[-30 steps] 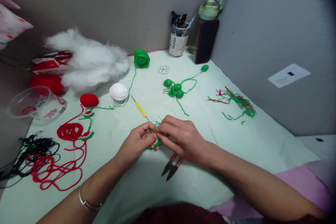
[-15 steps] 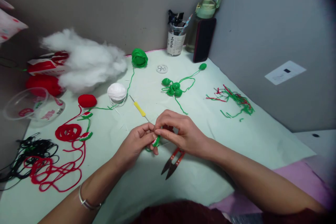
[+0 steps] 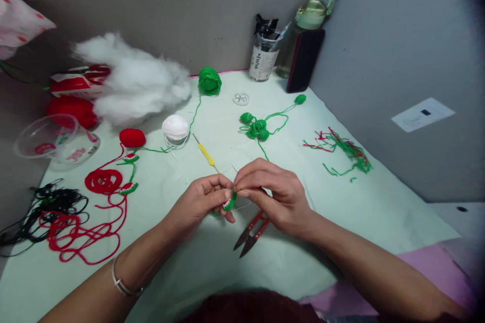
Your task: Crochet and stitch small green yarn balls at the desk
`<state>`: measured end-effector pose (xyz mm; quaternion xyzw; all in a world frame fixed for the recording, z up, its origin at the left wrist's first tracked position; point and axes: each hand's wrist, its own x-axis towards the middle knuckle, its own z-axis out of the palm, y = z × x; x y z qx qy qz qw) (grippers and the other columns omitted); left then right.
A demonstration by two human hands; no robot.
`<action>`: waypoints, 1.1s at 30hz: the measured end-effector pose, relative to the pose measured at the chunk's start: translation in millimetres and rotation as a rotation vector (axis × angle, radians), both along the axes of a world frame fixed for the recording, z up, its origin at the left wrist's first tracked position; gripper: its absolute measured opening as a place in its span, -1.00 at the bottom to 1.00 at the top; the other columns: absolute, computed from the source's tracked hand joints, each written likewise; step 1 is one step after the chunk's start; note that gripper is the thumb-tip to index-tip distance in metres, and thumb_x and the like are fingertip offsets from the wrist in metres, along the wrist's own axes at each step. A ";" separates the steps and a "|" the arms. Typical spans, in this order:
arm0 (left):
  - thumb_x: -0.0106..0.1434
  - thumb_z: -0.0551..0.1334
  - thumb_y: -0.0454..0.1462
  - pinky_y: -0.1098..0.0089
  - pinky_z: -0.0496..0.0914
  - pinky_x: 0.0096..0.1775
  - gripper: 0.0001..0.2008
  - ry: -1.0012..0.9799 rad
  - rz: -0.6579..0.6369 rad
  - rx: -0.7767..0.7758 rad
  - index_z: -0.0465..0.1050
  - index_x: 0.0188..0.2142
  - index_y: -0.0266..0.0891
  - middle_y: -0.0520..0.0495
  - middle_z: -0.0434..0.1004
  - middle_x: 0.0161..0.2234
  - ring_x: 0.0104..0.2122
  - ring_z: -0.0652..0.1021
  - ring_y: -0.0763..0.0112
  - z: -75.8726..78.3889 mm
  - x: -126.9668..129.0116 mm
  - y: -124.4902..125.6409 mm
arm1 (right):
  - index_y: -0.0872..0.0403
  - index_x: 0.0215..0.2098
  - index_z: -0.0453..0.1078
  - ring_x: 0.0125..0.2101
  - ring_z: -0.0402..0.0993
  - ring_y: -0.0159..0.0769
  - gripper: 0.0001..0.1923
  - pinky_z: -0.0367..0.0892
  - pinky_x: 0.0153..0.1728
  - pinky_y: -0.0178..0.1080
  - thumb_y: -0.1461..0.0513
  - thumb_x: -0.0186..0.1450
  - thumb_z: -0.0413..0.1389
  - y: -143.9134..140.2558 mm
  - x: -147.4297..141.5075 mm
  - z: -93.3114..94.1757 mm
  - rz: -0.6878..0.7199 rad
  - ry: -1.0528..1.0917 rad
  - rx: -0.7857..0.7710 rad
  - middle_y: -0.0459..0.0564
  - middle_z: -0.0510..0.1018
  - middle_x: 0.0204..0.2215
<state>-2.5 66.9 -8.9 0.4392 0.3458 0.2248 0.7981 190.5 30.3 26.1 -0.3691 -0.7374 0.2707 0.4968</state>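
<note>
Two hands meet over the pale green table cover (image 3: 364, 212). We note the left hand (image 3: 200, 202) and right hand (image 3: 278, 194) pinching a small green, white and red crocheted piece (image 3: 229, 203) between their fingertips. Red-handled snips (image 3: 252, 232) lie just under the right hand; a yellow-handled hook (image 3: 206, 154) lies near.

A single head-worn camera looked forward and down from close above the table (image 3: 341, 212) (its only view), facing the corner where two walls (image 3: 379, 35) met.
</note>
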 end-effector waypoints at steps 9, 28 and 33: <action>0.18 0.38 -0.12 0.50 0.33 -0.44 -0.73 0.036 0.081 -0.012 0.46 -0.31 -0.29 0.08 0.43 -0.51 -0.58 0.53 0.52 -0.6 2.6 -1.1 | 0.12 -0.16 0.51 -0.22 0.57 -0.33 -0.79 0.51 -0.25 -0.30 0.44 0.37 0.08 -1.2 -6.8 -2.9 -0.024 -0.112 0.124 0.10 0.62 -0.23; 0.22 0.32 -0.11 0.47 0.39 -0.40 -0.73 0.095 0.125 -0.040 0.38 -0.35 -0.27 0.12 0.37 -0.52 -0.56 0.53 0.51 -4.1 5.6 -2.1 | 0.05 -0.24 0.27 -0.75 0.10 -0.55 -0.80 0.07 -0.68 -0.43 0.11 0.49 0.02 0.2 1.4 9.2 0.219 0.394 -0.780 -0.28 0.31 -0.70; 0.24 0.32 -0.18 0.51 0.38 -0.42 -0.79 0.117 0.116 -0.030 0.38 -0.34 -0.28 0.13 0.35 -0.50 -0.56 0.57 0.52 -5.1 2.1 2.7 | 0.04 -0.29 0.29 -0.71 -0.18 -0.55 -0.79 -0.13 -0.63 -0.38 0.11 0.47 0.07 1.9 19.6 21.6 0.140 0.632 -0.646 -0.33 0.03 -0.74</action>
